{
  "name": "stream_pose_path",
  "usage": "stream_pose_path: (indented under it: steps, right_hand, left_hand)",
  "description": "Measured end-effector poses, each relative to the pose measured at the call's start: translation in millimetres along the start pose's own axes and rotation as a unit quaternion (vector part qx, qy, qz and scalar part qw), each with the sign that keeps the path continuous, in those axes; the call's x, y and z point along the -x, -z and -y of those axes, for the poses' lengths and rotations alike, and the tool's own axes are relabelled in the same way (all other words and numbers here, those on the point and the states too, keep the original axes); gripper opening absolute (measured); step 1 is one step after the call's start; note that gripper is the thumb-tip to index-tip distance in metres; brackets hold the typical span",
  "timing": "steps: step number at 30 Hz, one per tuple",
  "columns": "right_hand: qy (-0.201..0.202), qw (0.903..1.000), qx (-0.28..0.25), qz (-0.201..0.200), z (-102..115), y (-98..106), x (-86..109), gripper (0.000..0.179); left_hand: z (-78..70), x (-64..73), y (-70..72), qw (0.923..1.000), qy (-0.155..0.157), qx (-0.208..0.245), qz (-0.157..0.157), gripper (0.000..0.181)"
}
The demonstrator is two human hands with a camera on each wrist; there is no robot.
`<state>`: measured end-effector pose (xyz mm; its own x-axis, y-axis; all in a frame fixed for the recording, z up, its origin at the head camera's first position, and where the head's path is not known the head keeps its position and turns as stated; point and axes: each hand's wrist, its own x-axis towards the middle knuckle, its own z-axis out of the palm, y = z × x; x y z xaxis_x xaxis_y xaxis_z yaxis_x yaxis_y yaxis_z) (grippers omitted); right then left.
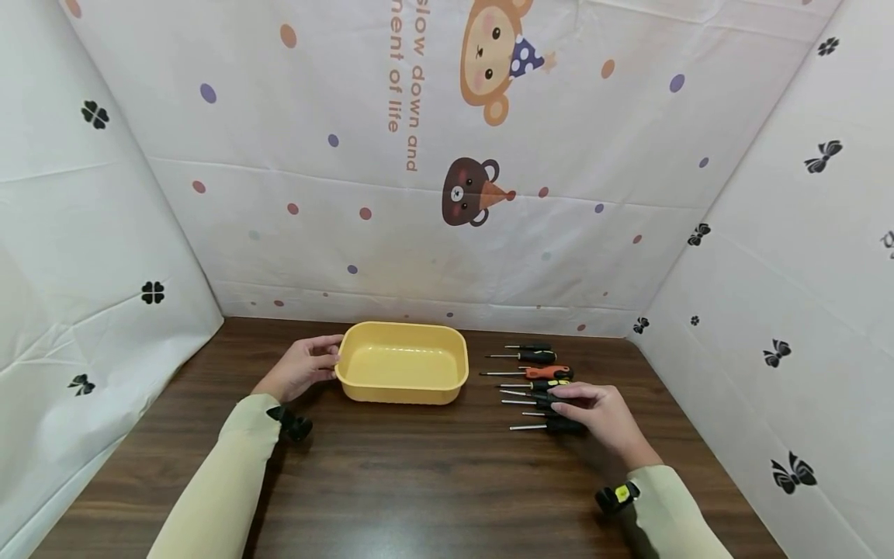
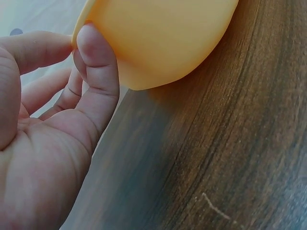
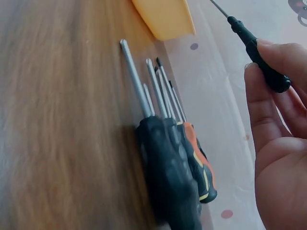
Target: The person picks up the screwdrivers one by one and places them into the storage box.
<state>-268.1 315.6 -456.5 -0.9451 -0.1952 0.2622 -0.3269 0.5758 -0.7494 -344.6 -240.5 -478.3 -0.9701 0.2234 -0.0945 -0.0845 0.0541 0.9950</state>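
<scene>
My left hand (image 1: 302, 368) pinches the left rim of a yellow rectangular tub (image 1: 401, 394), thumb on the inner side as the left wrist view shows. The inside of the tub looks bare in the head view. At the right, my right hand (image 1: 599, 411) holds a slim black-handled screwdriver (image 3: 255, 53) between thumb and fingers, raised above the others in the right wrist view. Below and beside it lie several screwdrivers in a column, shafts toward the tub. Among them are one with an orange handle (image 1: 548, 373) and a thick black-handled one (image 3: 165, 163).
The dark wood-grain table (image 1: 405, 481) stretches in front of the tub. White printed cloth walls (image 1: 335, 241) stand close behind the tub and along both sides. A band with a small black device (image 1: 618, 497) is on the right wrist, another (image 1: 290, 425) on the left.
</scene>
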Motion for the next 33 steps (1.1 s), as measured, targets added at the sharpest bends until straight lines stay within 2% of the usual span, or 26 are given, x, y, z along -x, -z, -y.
stream_pose_path:
  steps: [7,16,22,27,33]
  right_hand:
    - [-0.024,0.9994,-0.024,0.004,11.0,-5.6,-12.2,0.030]
    - [0.007,0.9948,-0.101,0.009,23.4,-17.6,-28.4,0.028]
    - [0.024,0.9953,-0.094,0.006,28.2,-29.1,-41.9,0.028]
    - [0.023,0.9951,-0.096,0.000,35.4,-39.4,-54.2,0.028]
    - [0.020,0.9943,-0.105,0.005,43.1,-52.6,-70.9,0.029]
  left_hand:
    - [0.3,-0.7,-2.4,0.9999,0.006,-0.004,-0.012,0.061]
    - [5.3,-1.3,0.0,0.9998,-0.007,0.016,0.000,0.059]
    - [3.3,0.9,-1.5,0.9998,-0.011,0.017,-0.006,0.058]
    - [3.3,0.5,-1.2,0.9996,-0.008,0.023,-0.013,0.058]
    - [3.5,1.0,-0.8,0.9998,-0.008,0.021,-0.002,0.063]
